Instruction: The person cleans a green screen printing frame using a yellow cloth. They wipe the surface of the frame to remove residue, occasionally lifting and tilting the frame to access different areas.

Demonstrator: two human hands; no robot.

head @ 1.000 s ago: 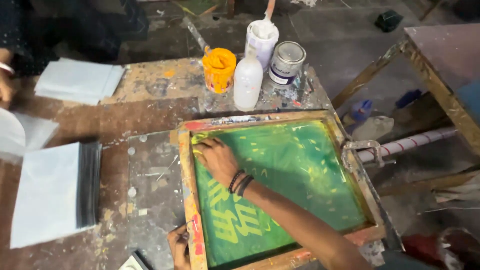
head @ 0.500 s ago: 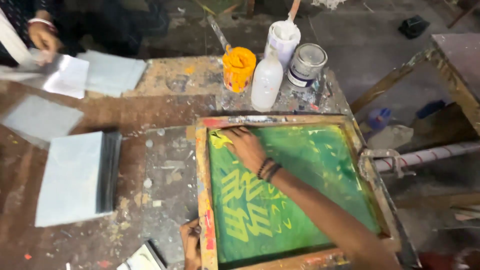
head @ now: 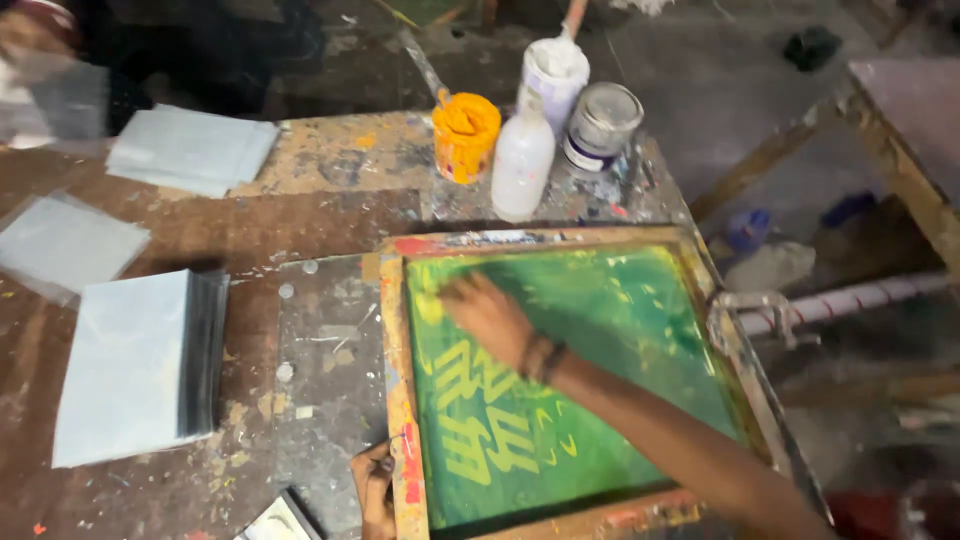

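Head view: orange-paint-filled cup (head: 465, 135)

orange paint cup (head: 465, 135) beside white squeeze bottle (head: 522, 165) | grey tin (head: 600, 125), white tub (head: 554, 75) behind | pale sheet stack (head: 135, 365) left | further sheet piles (head: 190, 150) near table's far edge

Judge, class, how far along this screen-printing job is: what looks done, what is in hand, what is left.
Done: the green screen lies flat in its wooden frame, and loose sheets lie at the far edge. In hand: the right hand presses on the mesh near its upper left corner while the left hand steadies the frame's near edge. Left: probably the thick sheet stack beside the frame.
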